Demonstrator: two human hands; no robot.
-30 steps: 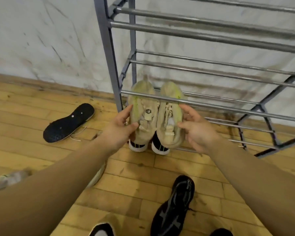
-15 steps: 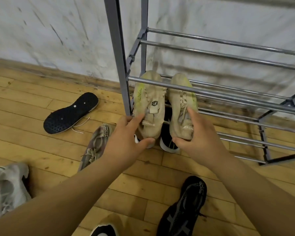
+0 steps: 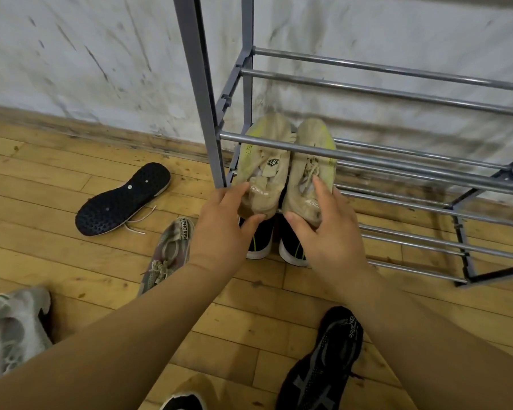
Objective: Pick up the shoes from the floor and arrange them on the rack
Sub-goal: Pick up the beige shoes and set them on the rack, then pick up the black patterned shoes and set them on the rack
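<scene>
Head view: your left hand (image 3: 219,232) and right hand (image 3: 330,235) each grip a heel of the beige shoes (image 3: 264,161), thumb beneath and fingers on top. The pair lies side by side at the left end of the rack (image 3: 200,99), with a front rail crossing over the toes. Beneath them a black pair (image 3: 261,241) shows only its heels, the rest hidden by the beige shoes and your hands. On the floor (image 3: 71,261) lie an upturned black shoe (image 3: 122,199), a grey-pink sneaker (image 3: 172,250) partly behind your left wrist, a grey shoe (image 3: 15,327) cut by the left edge and a black sneaker (image 3: 320,371).

Left hand (image 3: 219,235), right hand (image 3: 333,244) bare; forearms (image 3: 125,344) bare throughout view.
</scene>
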